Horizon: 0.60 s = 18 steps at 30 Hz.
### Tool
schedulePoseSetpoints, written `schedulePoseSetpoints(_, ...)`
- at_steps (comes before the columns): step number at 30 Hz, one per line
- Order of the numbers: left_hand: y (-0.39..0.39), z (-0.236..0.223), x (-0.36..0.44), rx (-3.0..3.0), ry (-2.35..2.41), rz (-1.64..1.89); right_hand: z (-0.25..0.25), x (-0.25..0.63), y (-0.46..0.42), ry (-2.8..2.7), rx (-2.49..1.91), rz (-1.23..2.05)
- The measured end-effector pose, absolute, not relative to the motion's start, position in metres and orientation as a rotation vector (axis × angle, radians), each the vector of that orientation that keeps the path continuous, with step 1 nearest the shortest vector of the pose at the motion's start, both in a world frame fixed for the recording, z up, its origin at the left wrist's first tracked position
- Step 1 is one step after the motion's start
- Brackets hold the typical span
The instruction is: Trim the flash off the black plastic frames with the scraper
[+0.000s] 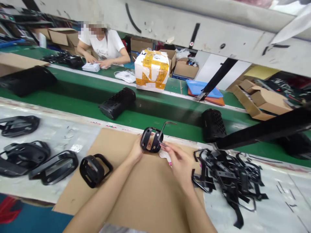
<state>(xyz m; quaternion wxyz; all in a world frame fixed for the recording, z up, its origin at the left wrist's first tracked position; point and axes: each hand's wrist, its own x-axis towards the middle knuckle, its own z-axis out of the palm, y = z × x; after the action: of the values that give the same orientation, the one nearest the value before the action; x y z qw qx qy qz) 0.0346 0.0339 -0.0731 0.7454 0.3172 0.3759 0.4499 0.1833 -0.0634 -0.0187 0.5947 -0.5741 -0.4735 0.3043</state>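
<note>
My left hand (138, 148) is closed on the left edge of a black oval plastic frame (145, 139), held upright above the cardboard sheet. The frame has open slots and small holes; some of my left fingers are hidden behind it. My right hand (177, 159) pinches a thin, dark bent bracket (161, 132), whose hooked end sticks up past the frame's right side. The bracket crosses in front of the frame; whether the two touch I cannot tell. A similar black frame with a loop (93, 170) lies on the cardboard beside my left forearm.
Several black frames (58, 166) lie at left, and a heap of black bent brackets (230, 174) at right. Black perforated cylinders (119, 103) lie on the green conveyor belt (155, 113). A dark slanted post (262, 127) stands at right. Across the belt, a person (107, 48) handles white papers.
</note>
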Motion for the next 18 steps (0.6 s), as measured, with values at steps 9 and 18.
schedulePoseSetpoints(9,0.035,-0.083,0.039,0.562,0.895,1.133,-0.054,0.174,-0.061,-1.757,-1.216,0.235)
schedulePoseSetpoints(18,0.034,-0.074,0.039,0.575,0.878,0.982,-0.063,0.175,-0.06,-1.825,-1.237,0.371)
